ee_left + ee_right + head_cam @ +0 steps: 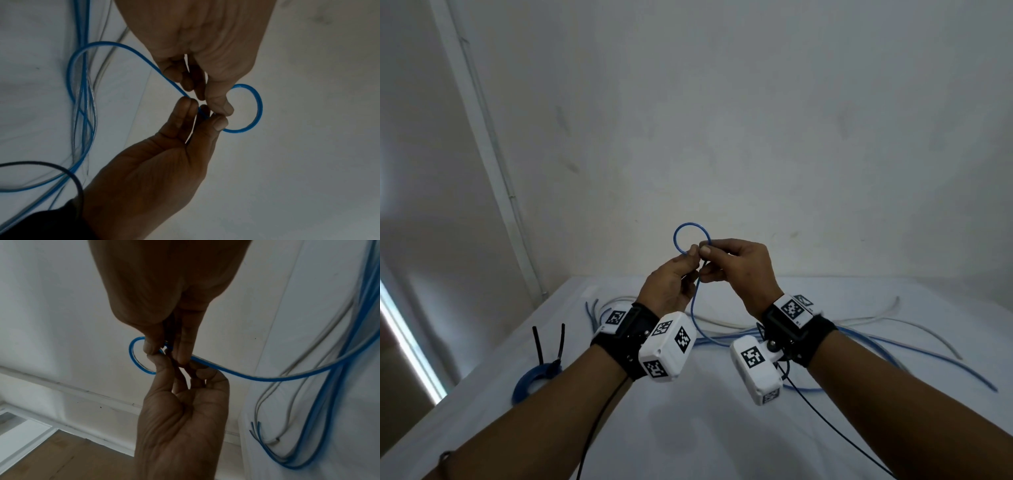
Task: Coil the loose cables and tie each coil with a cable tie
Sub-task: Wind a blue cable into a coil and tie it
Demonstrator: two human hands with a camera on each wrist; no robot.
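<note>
Both hands are up in front of the chest, well above the white surface (688,428), fingertips meeting at one crossing point on the blue cable (693,308). The left hand (671,284) pinches the crossing between thumb and fingers; the right hand (736,270) pinches right against it, thumb nearly touching thumb. Above that pinch stands a small first loop (690,238), rising away from the wearer. Below it the free length drops straight down between the wrists, then runs off along the surface to the right, in among the other loose blue and white cables (859,325). That matters: the slack lies on the right hand's side, so I judge the right hand is better placed to reach down and feed the next turn while the left holds the loop. Far left, a tied blue coil (530,380) lies with black cable ties (549,342) sticking up.
</note>
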